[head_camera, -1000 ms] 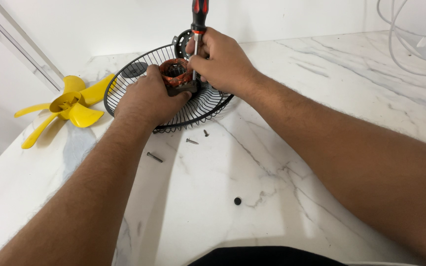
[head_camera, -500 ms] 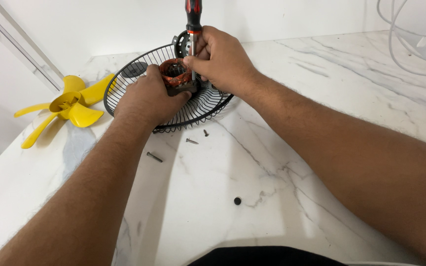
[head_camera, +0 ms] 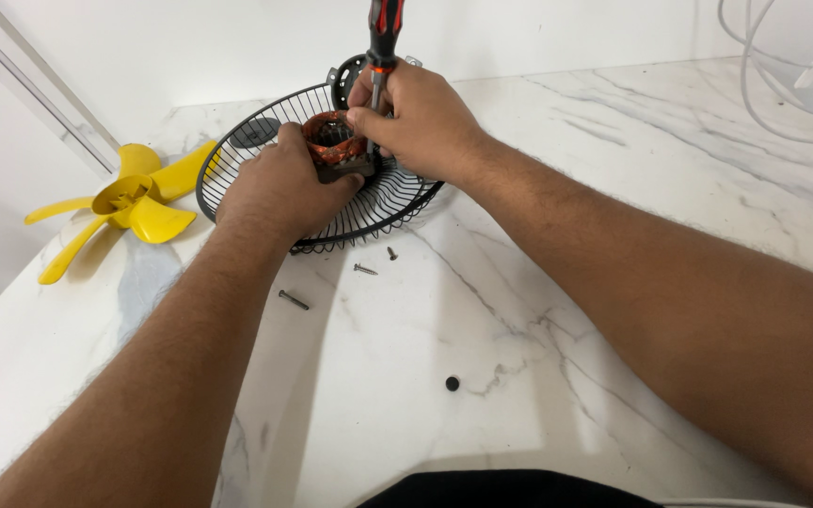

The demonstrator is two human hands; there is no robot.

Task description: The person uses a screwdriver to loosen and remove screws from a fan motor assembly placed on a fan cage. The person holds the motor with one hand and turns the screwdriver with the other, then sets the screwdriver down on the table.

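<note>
A black wire fan guard lies on the white marble table. In its middle sits a small motor with copper-coloured windings. My left hand grips the motor's near side and holds it steady. My right hand is closed around the shaft of a red and black screwdriver, which stands upright with its tip down at the motor. The screwdriver's tip is hidden behind my fingers.
A yellow fan blade lies at the left near the table edge. Three loose screws lie in front of the guard. A small black cap sits nearer me. White cables trail at the far right.
The screwdriver handle has shifted slightly in my right hand, as if turned. Both hands stay on the motor and the guard has not moved.
</note>
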